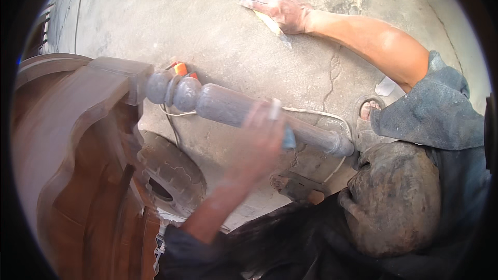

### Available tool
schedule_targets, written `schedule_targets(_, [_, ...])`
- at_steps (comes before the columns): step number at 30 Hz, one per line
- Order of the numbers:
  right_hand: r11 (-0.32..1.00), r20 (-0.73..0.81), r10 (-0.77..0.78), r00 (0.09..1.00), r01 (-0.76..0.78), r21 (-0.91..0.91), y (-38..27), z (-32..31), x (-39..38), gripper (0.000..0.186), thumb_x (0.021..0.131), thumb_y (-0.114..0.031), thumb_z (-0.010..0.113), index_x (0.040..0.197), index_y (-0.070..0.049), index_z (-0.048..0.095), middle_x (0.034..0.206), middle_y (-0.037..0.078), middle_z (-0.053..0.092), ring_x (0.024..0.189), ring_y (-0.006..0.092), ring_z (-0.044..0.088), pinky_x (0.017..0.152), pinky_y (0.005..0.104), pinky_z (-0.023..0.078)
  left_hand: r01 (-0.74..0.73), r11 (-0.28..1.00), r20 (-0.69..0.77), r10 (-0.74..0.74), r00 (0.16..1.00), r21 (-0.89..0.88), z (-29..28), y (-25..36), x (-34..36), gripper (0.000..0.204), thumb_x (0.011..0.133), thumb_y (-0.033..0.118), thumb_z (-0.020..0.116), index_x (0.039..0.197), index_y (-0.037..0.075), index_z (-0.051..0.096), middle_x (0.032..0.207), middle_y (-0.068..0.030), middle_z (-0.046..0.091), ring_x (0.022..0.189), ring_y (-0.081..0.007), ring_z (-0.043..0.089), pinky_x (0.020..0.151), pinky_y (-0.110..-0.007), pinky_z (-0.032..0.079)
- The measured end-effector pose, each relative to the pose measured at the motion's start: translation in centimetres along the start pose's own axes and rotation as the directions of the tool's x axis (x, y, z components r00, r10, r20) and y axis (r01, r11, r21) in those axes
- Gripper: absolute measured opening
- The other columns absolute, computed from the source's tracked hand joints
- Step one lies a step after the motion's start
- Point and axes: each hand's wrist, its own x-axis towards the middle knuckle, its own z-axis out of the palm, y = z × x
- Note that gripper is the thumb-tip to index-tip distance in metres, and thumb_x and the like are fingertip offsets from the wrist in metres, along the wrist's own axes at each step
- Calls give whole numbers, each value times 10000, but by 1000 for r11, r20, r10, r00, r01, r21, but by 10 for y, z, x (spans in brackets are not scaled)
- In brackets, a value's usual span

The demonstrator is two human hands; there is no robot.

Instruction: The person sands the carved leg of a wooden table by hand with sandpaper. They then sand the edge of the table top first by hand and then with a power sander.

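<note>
Grey leg (220, 105) juts off the corner of the tipped furniture (98, 85), likely for all-round access, left hand (263, 132) blurred but seemingly gripping a blue pad (289, 139) against it, right hand (280, 9) over yellowish paper (267, 23) on the floor (218, 36), probably bracing, can't tell its grip

Two bare hands (262, 137) (284, 11), one turned leg (220, 105), one tire (181, 163)

A rough grey concrete floor (155, 21), split by thin dark cracks (332, 79), lies in bright light.
</note>
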Motion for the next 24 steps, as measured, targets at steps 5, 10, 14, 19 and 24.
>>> schedule_targets(5, [971, 445, 204, 872, -238, 23, 16, -4, -19, 618, 988, -169, 537, 1593, -198, 415, 1579, 186, 480, 1432, 351, 482, 1198, 449, 415, 164, 984, -224, -143, 964, 77, -6, -19, -6, 541, 834, 10, 660, 1367, -44, 587, 1411, -230, 593, 1362, -408, 530, 1197, -493, 416])
schedule_targets(10, [973, 349, 223, 910, -232, -16, -4, -24, -3, 712, 943, -134, 585, 1618, -232, 379, 1614, 169, 429, 1415, 358, 482, 1171, 480, 451, -73, 985, -131, 53, 990, -156, 45, 32, -15, 570, 857, -7, 614, 1424, -12, 562, 1489, -236, 539, 1419, -391, 489, 1212, -483, 399])
schedule_targets(14, [982, 144, 160, 976, -173, 80, 7, -41, -17, 703, 880, -18, 611, 1552, -140, 447, 1639, 170, 389, 1546, 347, 320, 1281, 480, 301, 180, 964, -315, -112, 942, 196, -46, -53, -22, 544, 875, -23, 574, 1419, -32, 557, 1497, -262, 523, 1445, -412, 460, 1218, -464, 396])
schedule_targets(19, [970, -244, -48, 969, 103, 222, 12, -15, -31, 566, 803, -132, 618, 1364, -59, 618, 1429, 214, 597, 1393, 421, 492, 1205, 556, 339, 188, 963, -225, -229, 947, -190, -2, 21, -60, 545, 883, -46, 545, 1425, 8, 558, 1546, -274, 462, 1436, -417, 477, 1186, -462, 436])
schedule_targets(24, [957, -163, -7, 987, 54, 284, 6, -27, -13, 576, 808, -86, 591, 1379, -12, 593, 1465, 244, 562, 1430, 422, 455, 1239, 536, 303, 363, 912, 39, -363, 931, -189, -57, 73, -121, 591, 903, 0, 588, 1487, 36, 501, 1539, -237, 479, 1419, -401, 485, 1113, -445, 475])
